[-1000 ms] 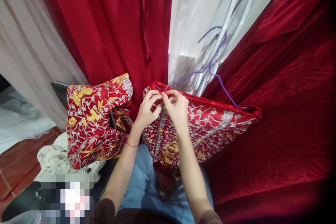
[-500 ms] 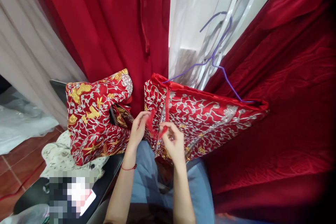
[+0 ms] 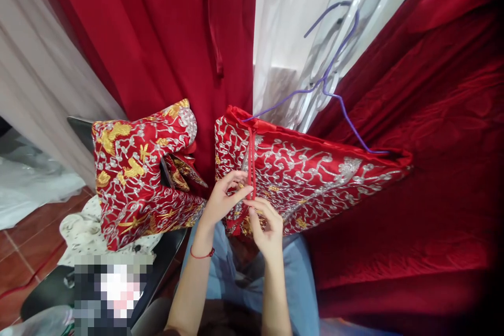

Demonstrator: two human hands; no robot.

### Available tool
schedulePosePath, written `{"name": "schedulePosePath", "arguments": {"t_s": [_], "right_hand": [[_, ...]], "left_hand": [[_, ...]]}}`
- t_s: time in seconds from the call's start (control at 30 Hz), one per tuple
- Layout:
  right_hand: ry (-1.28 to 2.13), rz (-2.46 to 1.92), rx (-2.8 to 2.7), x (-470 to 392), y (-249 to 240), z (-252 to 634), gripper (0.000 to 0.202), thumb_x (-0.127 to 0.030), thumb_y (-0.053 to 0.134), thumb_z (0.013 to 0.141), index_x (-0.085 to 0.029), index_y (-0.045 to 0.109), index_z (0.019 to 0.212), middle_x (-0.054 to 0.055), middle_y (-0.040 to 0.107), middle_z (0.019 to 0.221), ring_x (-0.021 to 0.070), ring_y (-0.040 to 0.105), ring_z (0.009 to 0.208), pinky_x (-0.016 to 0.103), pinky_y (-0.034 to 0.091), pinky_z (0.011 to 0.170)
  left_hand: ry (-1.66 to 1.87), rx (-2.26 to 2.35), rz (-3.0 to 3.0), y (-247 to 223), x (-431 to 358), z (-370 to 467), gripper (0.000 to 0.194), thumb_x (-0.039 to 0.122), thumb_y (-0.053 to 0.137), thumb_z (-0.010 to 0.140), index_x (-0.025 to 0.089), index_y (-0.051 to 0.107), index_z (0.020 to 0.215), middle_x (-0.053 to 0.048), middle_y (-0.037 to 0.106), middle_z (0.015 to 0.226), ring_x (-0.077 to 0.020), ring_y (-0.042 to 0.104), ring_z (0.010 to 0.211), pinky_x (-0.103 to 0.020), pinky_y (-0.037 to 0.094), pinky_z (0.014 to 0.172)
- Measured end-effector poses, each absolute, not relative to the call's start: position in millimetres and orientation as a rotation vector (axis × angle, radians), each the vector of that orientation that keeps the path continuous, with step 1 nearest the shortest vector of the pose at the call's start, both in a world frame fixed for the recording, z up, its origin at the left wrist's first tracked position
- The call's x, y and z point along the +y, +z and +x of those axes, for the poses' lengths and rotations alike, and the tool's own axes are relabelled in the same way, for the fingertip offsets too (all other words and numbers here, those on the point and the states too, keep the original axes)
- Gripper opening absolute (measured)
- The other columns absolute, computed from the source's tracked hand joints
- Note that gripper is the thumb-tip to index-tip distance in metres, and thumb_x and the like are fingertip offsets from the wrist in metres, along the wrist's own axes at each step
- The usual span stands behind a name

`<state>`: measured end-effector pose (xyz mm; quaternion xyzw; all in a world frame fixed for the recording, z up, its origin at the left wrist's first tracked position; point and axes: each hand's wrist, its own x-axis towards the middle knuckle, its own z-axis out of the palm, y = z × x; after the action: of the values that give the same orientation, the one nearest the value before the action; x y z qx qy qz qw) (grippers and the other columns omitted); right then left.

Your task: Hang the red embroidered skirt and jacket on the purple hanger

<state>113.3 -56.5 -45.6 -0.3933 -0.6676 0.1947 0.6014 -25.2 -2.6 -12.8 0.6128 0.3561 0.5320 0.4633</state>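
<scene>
A red garment (image 3: 311, 168) with silver and gold embroidery hangs from a purple wire hanger (image 3: 342, 100) and reaches down to my lap. My left hand (image 3: 226, 197) pinches a thin red cord (image 3: 252, 160) that runs down the front of the garment. Just to the right, my right hand (image 3: 268, 223) has its thumb and fingers close together at the cord's lower end; what it grips there is too small to make out. A second embroidered red piece (image 3: 137, 173) lies folded to the left.
Red curtains (image 3: 157, 37) hang behind and a red cloth (image 3: 433, 194) fills the right side. Bottom left are a dark chair (image 3: 47, 294), a dotted white cloth (image 3: 79, 233) and a blurred patch. White metalwork (image 3: 342, 47) stands behind the hanger.
My hands have moved from a loose red strip to the long red cord, my left hand shifting right. The strip is lower by my lap, and the hanger has shifted slightly right.
</scene>
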Motion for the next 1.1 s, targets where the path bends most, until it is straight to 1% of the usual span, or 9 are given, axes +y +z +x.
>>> {"name": "schedulePosePath", "arguments": {"t_s": [0.17,0.23,0.33,0.4,0.47,0.53,0.63,0.83,1.1], "right_hand": [[0.459,-0.999,-1.350,-58.9,-49.8,109.8,0.025,-0.016,0.060,0.092,-0.025,0.060,0.116,0.001,0.073,0.096,0.0131,0.070,0.085,0.027,0.053,0.080],[0.524,-1.042,-1.288,-61.4,-50.8,111.5,0.029,-0.019,0.060,0.093,-0.024,0.055,0.121,-0.002,0.071,0.085,0.0121,0.068,0.076,0.025,0.053,0.075],[0.610,-1.106,-1.365,-61.1,-53.0,118.4,0.012,-0.024,0.058,0.094,-0.022,0.061,0.105,-0.008,0.054,0.060,0.0094,0.053,0.055,0.022,0.045,0.059],[0.643,-1.125,-1.447,-58.0,-54.2,122.6,0.007,-0.026,0.058,0.094,-0.021,0.063,0.093,-0.008,0.046,0.056,0.0088,0.045,0.050,0.022,0.041,0.053],[0.595,-1.116,-1.493,-54.4,-53.9,123.8,0.010,-0.027,0.061,0.093,-0.021,0.067,0.088,-0.003,0.055,0.068,0.0108,0.054,0.060,0.025,0.047,0.060],[0.451,-1.104,-1.514,-51.7,-51.5,122.0,0.010,-0.028,0.065,0.090,-0.022,0.071,0.084,0.007,0.063,0.100,0.0176,0.064,0.092,0.033,0.053,0.082],[0.295,-1.089,-1.554,-50.8,-47.1,116.0,0.010,-0.028,0.067,0.088,-0.024,0.074,0.083,0.011,0.057,0.132,0.0260,0.055,0.125,0.045,0.045,0.105],[0.403,-1.091,-1.491,-55.6,-47.1,103.3,0.012,-0.024,0.062,0.092,-0.021,0.067,0.082,0.003,0.070,0.084,0.0174,0.066,0.085,0.035,0.049,0.083],[0.455,-1.125,-1.585,-61.6,-40.1,100.6,0.012,-0.026,0.057,0.095,-0.020,0.065,0.088,0.002,0.067,0.082,0.0148,0.061,0.075,0.031,0.045,0.076]], "left_hand": [[1.291,0.920,1.535,-22.6,-9.7,-25.6,0.017,0.034,0.065,0.092,0.020,0.067,0.102,-0.004,0.071,0.099,-0.0155,0.067,0.092,-0.028,0.052,0.089],[1.344,0.989,1.575,-27.1,-10.4,-27.8,0.017,0.034,0.064,0.093,0.020,0.069,0.100,-0.006,0.071,0.102,-0.0171,0.067,0.096,-0.029,0.051,0.090],[1.374,1.091,1.745,-29.2,-9.3,-30.1,0.015,0.031,0.064,0.092,0.020,0.071,0.099,-0.007,0.069,0.109,-0.0189,0.064,0.105,-0.032,0.048,0.098],[1.342,1.089,1.818,-26.8,-7.4,-28.2,0.015,0.029,0.063,0.093,0.020,0.072,0.100,-0.007,0.069,0.111,-0.0190,0.063,0.109,-0.032,0.046,0.102],[1.294,1.048,1.829,-22.3,-5.7,-23.1,0.018,0.029,0.057,0.095,0.020,0.072,0.101,-0.007,0.069,0.111,-0.0185,0.064,0.108,-0.031,0.047,0.100],[1.226,0.991,1.791,-16.6,-5.1,-17.1,0.025,0.031,0.050,0.099,0.020,0.072,0.104,-0.007,0.071,0.111,-0.0185,0.065,0.107,-0.030,0.048,0.098],[1.174,0.909,1.658,-7.7,-8.0,-12.8,0.034,0.040,0.045,0.101,0.020,0.070,0.110,-0.007,0.073,0.111,-0.0190,0.066,0.107,-0.030,0.050,0.096],[1.274,0.835,1.450,1.2,-16.4,-21.0,0.036,0.047,0.049,0.099,0.018,0.069,0.104,-0.007,0.075,0.104,-0.0180,0.070,0.100,-0.029,0.053,0.093],[1.356,0.859,1.429,-11.7,-2.6,-16.2,0.025,0.043,0.062,0.093,0.020,0.062,0.104,-0.006,0.073,0.098,-0.0150,0.070,0.091,-0.026,0.056,0.081]]}}
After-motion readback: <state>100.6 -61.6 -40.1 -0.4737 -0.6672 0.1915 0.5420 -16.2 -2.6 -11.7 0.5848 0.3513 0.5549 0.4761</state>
